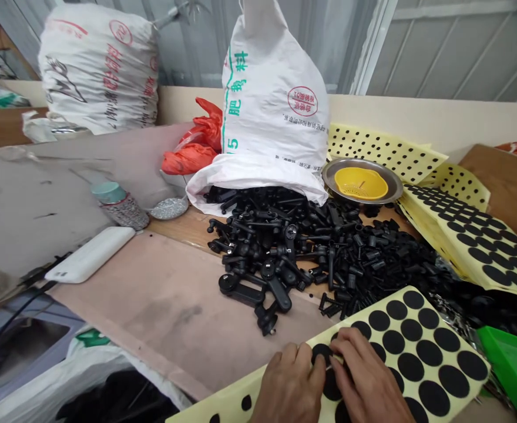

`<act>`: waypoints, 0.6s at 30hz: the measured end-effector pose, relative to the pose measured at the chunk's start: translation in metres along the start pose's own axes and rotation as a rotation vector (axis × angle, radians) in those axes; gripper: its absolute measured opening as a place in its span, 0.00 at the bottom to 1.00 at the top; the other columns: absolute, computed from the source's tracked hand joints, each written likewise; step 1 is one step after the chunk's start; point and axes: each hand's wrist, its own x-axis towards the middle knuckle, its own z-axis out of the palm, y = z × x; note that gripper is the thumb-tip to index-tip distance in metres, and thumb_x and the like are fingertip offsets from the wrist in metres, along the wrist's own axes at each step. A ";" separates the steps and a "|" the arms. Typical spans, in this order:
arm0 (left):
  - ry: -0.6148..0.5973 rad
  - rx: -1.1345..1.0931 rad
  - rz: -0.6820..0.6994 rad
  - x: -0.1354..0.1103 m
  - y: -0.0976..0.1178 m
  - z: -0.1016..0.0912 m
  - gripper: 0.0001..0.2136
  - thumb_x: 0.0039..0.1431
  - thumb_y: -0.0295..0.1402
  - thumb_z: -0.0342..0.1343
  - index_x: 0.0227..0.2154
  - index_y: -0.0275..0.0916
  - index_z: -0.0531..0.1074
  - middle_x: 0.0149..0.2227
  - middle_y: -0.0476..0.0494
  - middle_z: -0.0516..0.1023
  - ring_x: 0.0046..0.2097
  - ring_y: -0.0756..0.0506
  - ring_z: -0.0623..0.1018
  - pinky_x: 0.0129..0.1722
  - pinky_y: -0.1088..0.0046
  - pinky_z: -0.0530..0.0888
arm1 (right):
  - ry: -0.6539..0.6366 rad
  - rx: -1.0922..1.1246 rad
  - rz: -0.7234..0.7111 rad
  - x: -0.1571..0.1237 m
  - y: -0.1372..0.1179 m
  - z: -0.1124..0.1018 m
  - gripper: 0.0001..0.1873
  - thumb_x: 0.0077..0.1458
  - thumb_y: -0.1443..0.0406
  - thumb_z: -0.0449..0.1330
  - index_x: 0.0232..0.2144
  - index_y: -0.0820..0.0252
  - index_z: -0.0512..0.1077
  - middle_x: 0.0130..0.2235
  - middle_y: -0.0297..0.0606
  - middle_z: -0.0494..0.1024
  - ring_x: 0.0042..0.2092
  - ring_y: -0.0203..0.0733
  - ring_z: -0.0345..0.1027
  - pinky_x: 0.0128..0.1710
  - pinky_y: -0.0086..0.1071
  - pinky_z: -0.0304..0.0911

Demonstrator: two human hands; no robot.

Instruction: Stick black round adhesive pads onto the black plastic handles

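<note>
Both hands are down at the near edge of the bench [165, 299], working on a yellow sheet [227, 404] covered in rows of flat, round, matt black discs. The left hand [291, 385] and right hand [368, 382] meet at one disc [321, 353] on the sheet's near left part. The left thumb and fingers are drawn together at its edge, the right fingertips are pinched shut on the same disc from the other side, and the knuckles of both hands are raised. Whether the disc has lifted off the backing, I cannot tell, as the fingers cover most of it. Just beyond the sheet lies a pile [311, 247] of black plastic parts, spilling from the mouth of a white sack [271, 100] lying open on the bench. Right of the sack sits a steel bowl [329, 170] with a yellow strainer [361, 183] in it, and more disc sheets [474, 235] fan out past it. A green tray [512, 364] pokes in at the right, a white power bank [90, 254] and a bottle [120, 205] lie well off to the left
</note>
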 end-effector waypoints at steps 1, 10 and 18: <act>0.000 -0.002 0.000 0.000 0.000 0.000 0.10 0.53 0.23 0.49 0.38 0.40 0.66 0.28 0.48 0.66 0.28 0.45 0.68 0.23 0.71 0.63 | 0.015 -0.021 0.005 -0.001 0.002 0.001 0.08 0.57 0.72 0.47 0.38 0.58 0.62 0.39 0.44 0.69 0.38 0.45 0.70 0.33 0.35 0.70; -0.036 0.001 -0.026 -0.001 0.002 -0.002 0.12 0.50 0.23 0.53 0.38 0.41 0.67 0.29 0.49 0.68 0.29 0.45 0.68 0.24 0.69 0.64 | 0.006 -0.018 0.051 0.004 0.005 0.005 0.07 0.57 0.71 0.47 0.34 0.56 0.62 0.36 0.41 0.68 0.36 0.44 0.69 0.32 0.36 0.70; -0.014 -0.018 -0.017 -0.001 0.003 -0.003 0.08 0.55 0.24 0.50 0.36 0.41 0.67 0.28 0.48 0.67 0.28 0.45 0.68 0.23 0.70 0.64 | -0.054 0.166 0.020 0.006 -0.008 -0.005 0.11 0.58 0.73 0.45 0.28 0.56 0.61 0.31 0.38 0.67 0.33 0.42 0.66 0.31 0.35 0.67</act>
